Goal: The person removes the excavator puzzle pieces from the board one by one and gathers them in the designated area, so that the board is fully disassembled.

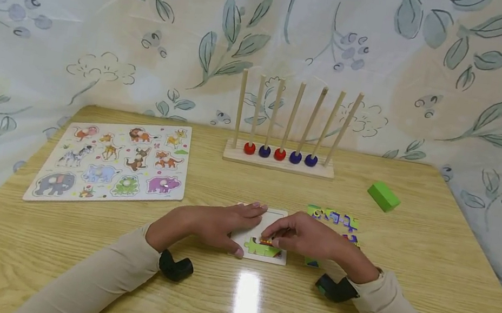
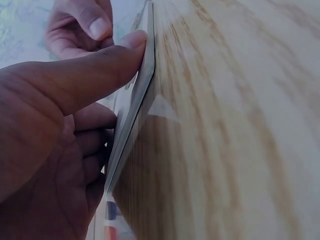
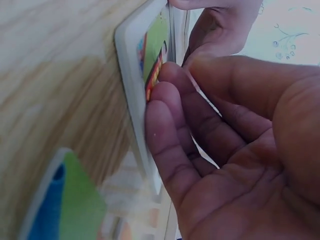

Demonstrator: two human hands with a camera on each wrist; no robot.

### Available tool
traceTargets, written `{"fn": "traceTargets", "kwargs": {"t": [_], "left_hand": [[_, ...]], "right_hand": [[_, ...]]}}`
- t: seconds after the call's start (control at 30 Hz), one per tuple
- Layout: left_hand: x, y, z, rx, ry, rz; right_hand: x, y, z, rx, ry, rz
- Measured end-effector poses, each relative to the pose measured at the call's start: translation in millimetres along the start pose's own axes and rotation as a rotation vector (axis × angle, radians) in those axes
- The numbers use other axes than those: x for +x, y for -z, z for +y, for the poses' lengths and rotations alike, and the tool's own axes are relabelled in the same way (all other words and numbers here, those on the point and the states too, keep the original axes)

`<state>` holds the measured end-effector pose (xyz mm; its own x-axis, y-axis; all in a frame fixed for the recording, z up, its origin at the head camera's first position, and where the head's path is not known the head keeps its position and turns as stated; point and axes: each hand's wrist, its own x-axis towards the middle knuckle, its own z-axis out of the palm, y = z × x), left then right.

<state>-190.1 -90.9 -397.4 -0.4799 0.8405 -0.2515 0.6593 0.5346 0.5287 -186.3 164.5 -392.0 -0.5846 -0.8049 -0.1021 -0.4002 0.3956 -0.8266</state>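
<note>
My left hand (image 1: 225,225) rests on the left side of a small white-bordered puzzle board (image 1: 282,261), its thumb (image 2: 131,42) on the rim near the front corner. Its other fingers reach across toward the back of the board. Green joined puzzle pieces (image 1: 261,249) lie in the front of the frame. Over the right half, my right hand (image 1: 309,237) pinches a red-and-yellow puzzle piece (image 3: 154,75) at its fingertips, right against the green part. The hand hides much of that piece. Beside the board, loose colourful pieces (image 1: 332,217) lie partly under the right hand and wrist.
An animal peg puzzle (image 1: 114,165) lies at the left. At the back stands a wooden rack (image 1: 279,164) with upright rods and several red and blue beads. A green block (image 1: 384,196) sits at the right. A floral cloth (image 1: 300,33) hangs behind the wooden table (image 1: 187,310).
</note>
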Motion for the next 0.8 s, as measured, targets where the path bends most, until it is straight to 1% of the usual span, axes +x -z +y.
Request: {"fn": "traceTargets", "kwargs": {"t": [0.17, 0.37, 0.53, 0.63, 0.8], "left_hand": [[-0.2, 0.5, 0.7, -0.003, -0.003, 0.006], [-0.4, -0.1, 1.0, -0.016, 0.009, 0.011], [-0.8, 0.3, 1.7, -0.016, 0.010, 0.010], [-0.7, 0.3, 2.1, -0.010, 0.000, 0.009], [0.0, 0.1, 2.0, 0.009, -0.016, 0.001]], "right_hand": [[2.6, -0.2, -2.5, -0.029, -0.014, 0.023], [4.4, -1.3, -6.9, -0.048, 0.002, 0.044], [4.5, -3.9, -6.9, -0.031, -0.004, 0.042], [3.5, -5.2, -5.5, -0.016, -0.014, 0.041], [0.9, -6.5, -3.9, 0.010, -0.005, 0.040]]}}
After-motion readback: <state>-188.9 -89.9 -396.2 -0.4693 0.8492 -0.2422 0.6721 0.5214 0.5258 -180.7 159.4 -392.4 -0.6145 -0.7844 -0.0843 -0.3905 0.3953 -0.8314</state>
